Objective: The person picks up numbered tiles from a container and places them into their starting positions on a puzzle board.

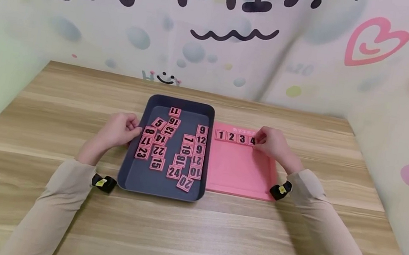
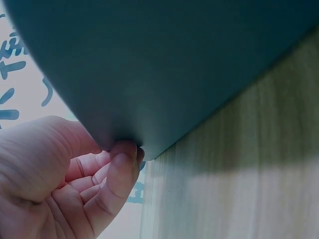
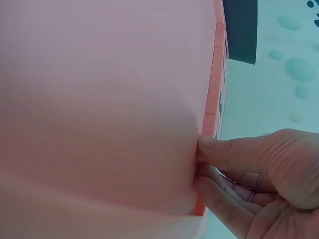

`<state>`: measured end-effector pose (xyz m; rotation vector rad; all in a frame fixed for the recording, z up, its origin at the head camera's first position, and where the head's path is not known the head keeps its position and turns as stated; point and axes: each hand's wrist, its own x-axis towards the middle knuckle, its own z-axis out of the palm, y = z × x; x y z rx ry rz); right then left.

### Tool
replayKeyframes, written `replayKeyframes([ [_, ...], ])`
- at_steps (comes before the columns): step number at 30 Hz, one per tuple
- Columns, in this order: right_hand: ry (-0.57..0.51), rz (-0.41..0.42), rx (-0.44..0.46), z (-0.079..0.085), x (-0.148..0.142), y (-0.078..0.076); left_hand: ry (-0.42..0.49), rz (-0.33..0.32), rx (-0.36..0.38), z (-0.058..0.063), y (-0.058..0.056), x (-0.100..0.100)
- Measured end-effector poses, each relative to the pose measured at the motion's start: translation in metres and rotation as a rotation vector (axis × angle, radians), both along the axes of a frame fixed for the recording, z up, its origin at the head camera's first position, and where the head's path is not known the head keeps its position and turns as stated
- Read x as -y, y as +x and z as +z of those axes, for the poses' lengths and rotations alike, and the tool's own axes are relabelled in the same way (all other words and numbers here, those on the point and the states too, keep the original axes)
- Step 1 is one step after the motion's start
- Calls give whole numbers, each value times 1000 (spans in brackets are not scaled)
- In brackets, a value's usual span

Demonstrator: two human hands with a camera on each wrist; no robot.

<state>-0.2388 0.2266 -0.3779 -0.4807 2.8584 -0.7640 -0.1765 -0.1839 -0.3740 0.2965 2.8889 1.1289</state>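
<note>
Located right of centre in head view: pink square tile with black "4" (image 1: 252, 140), lying near the upper edge of a flat pink plastic board (image 1: 237, 172). Set at the right end of a straight row of pink square tiles numbered 1 to 3 (image 1: 231, 137), just beside the 3; unable to confirm contact. Long axis of row: left to right across frame, roughly parallel to the board's upper edge.

Right hand (image 1: 273, 145): extended from lower right, thumb and finger nearly together, pinching the "4" at its right end and partly covering it. Unable to tell firmness of grip, even from right wrist view.

Left hand (image 1: 118, 129): thumb and fingers closed on the left wall of a dark blue-grey rectangular tray (image 1: 137, 179), left of centre. Well apart from the "4", with full tray width between. Right hand clearly nearer.

Judged decisive for next move: alignment of "4" along the row's axis, with the "3" directly to its left and the right hand on the outer end. Also noted: pink square tile with black "5" (image 1: 159, 123), tilted, in upper left of tray, nearer to left hand, far leftward from right hand.
</note>
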Motion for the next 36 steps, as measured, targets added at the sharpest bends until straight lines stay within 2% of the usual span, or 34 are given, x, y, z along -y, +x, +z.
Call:
replayKeyframes([
  [4, 8, -2, 5, 4, 0, -1, 4, 0, 8, 1, -1, -1],
  [9, 14, 6, -17, 18, 15, -3, 14, -5, 16, 2, -1, 0],
  [14, -35, 60, 0, 33, 48, -3, 10, 1, 22, 4, 0, 1],
  [22, -117, 127, 30, 48, 110, -5, 6, 7, 24, 3, 0, 1],
  [30, -221, 195, 51, 46, 157, -6, 8, 5, 36, 0, -1, 1],
  [36, -254, 201, 79, 40, 182, -5, 8, 8, 45, -2, -2, 2],
])
